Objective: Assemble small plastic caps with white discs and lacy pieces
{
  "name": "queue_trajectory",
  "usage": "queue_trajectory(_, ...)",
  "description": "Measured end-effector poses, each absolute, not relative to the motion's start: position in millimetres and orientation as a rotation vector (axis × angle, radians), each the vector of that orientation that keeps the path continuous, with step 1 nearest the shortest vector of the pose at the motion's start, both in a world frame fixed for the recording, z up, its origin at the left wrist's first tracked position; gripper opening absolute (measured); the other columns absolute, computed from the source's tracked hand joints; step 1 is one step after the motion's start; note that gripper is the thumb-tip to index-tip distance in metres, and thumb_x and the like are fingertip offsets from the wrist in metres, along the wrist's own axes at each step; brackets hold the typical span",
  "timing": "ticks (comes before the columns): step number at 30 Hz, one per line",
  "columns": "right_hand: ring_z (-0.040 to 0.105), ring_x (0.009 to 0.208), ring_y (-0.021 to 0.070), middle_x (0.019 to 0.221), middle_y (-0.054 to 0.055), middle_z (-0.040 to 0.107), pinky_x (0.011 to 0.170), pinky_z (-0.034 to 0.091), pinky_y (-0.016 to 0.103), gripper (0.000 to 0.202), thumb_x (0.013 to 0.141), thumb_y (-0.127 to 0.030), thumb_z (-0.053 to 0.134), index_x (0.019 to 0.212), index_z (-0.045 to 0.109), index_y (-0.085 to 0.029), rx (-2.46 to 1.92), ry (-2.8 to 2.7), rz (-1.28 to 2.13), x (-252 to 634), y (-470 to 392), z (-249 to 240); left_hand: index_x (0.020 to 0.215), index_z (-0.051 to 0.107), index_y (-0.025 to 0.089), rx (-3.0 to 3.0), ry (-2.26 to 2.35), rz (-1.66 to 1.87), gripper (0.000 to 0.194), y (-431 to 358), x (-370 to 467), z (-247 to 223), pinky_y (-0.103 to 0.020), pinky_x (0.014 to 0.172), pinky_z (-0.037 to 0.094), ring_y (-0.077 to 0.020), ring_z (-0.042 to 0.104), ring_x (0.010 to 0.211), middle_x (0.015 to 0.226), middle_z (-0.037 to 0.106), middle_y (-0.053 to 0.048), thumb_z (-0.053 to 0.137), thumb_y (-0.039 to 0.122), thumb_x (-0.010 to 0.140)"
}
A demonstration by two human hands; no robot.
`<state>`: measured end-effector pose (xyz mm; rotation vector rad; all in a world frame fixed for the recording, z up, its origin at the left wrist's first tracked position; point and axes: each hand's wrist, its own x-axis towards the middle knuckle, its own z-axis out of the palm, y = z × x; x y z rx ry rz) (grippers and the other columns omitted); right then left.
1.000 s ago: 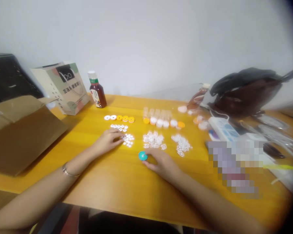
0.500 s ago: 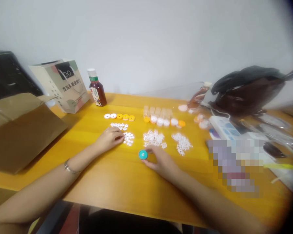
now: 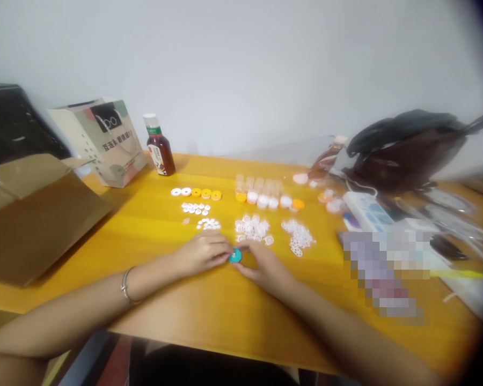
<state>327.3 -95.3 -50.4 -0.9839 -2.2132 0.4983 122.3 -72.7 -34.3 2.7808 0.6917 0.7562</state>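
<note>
A round teal disc (image 3: 235, 255) is pinched at its right edge by my right hand (image 3: 265, 265). My left hand (image 3: 206, 251) has its fingers together at the disc's left side; whatever they hold, if anything, is too small to make out. Small white round pieces (image 3: 208, 224) lie just beyond my left hand, with rows of similar pieces (image 3: 196, 208) behind them. White and orange rings (image 3: 196, 193) form a line farther back. White flower-like pieces (image 3: 253, 229) and a pile of white openwork pieces (image 3: 298, 236) lie beyond my right hand.
Clear blocks (image 3: 258, 185) stand behind white and orange round pieces (image 3: 263, 201). A cardboard box (image 3: 40, 214), a paper bag (image 3: 116, 142) and a dark red bottle (image 3: 160, 153) are at the left. A dark bag (image 3: 410, 150) and a white box (image 3: 369, 210) are at the right.
My left hand has moved right and nearer, from the small white round pieces to the teal disc. My right hand still holds the disc in about the same place.
</note>
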Motion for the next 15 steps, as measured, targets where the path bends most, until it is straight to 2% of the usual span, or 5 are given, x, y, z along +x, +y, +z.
queue_trajectory(15, 0.060, 0.087, 0.0183, 0.091, 0.005, 0.061, 0.076, 0.049, 0.033, 0.026, 0.075, -0.019, 0.059, 0.099, 0.047, -0.021, -0.979, -2.197, 0.602, 329, -94, -51, 0.088, 0.063, 0.018, 2.978, 0.626, 0.695, 0.019, -59, 124, -36, -0.029, 0.069, 0.039, -0.0147, 0.052, 0.077, 0.082, 0.062, -0.005, 0.046, 0.024, 0.087)
